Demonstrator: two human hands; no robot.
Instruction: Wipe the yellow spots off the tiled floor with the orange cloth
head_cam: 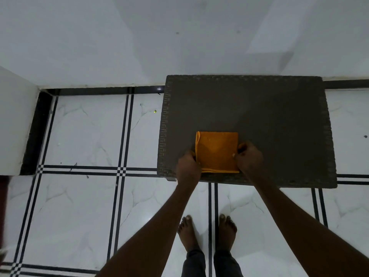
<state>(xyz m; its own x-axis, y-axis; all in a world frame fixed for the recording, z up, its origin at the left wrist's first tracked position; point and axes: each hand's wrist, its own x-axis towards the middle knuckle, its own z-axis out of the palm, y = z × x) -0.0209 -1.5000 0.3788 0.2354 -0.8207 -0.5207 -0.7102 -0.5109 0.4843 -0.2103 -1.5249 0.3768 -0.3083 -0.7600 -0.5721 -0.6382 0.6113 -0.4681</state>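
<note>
While you stand barefoot at the dark surface (259,108), both hands hold the folded cloth (216,151).
Your left hand (187,166) pinches its left edge, your right hand (249,158) its right edge. It lies flat and squarish near the surface's front edge. One yellow spot (155,111) marks the floor (83,132) just left of the surface.
</note>
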